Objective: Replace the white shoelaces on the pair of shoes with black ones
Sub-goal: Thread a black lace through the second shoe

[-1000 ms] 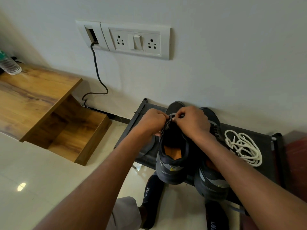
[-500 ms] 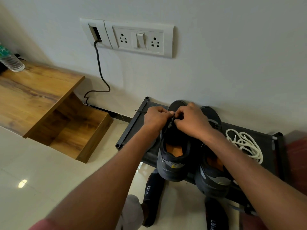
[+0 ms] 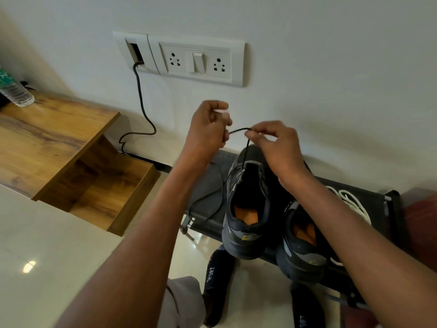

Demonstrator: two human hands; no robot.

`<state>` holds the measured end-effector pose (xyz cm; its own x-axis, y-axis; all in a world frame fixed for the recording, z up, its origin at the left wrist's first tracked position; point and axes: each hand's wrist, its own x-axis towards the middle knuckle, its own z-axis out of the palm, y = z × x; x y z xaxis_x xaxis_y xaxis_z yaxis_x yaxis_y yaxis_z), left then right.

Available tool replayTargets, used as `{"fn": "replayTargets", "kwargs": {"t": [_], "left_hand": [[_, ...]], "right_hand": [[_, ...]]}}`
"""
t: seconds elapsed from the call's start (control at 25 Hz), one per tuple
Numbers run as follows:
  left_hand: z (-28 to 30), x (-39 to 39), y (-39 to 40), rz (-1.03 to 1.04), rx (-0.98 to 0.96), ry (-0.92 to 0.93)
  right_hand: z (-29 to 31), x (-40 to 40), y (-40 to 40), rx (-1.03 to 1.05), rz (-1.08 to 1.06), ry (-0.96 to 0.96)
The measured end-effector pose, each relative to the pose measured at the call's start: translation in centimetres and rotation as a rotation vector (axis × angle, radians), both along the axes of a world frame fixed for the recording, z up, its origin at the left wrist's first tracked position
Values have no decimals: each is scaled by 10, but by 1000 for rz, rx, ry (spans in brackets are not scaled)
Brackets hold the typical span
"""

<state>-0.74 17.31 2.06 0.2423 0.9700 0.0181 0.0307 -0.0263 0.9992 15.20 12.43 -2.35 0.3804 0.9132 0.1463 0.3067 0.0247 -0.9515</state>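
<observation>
Both hands are pinching the black shoelace (image 3: 238,131) — left hand (image 3: 208,126), right hand (image 3: 274,143) — above the left shoe (image 3: 246,209); uneven pulling is risking unequal lace ends or unthreading an eyelet.

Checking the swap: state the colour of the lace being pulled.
Black lace, clearest in the head view.

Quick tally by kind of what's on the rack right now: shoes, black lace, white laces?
Shoes: 2
Black lace, held in both the left hand and right hand: 1
White laces, one heap, strands not separable: 1
Total: 4
</observation>
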Motion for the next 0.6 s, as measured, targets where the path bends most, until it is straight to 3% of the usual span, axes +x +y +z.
{"fn": "replayTargets", "kwargs": {"t": [0.12, 0.2, 0.24, 0.32, 0.4, 0.48, 0.6], "left_hand": [[-18, -15, -5, -392, -22, 348], [-15, -6, -9, -405, 84, 378], [-10, -1, -9, -316, 115, 272], [8, 5, -8, -160, 109, -119], [22, 2, -6, -94, 90, -406], [20, -9, -1, -35, 122, -244], [-2, -21, -6, -259, 95, 325]], "right_hand": [[25, 0, 0, 187, -4, 12], [31, -5, -2, 215, 53, -12], [28, -5, -3, 178, 89, 36], [15, 1, -5, -62, 246, 112], [2, 8, -10, -301, 476, -36], [1, 10, -11, -210, 456, -85], [25, 10, -7, 147, 189, -12]]}}
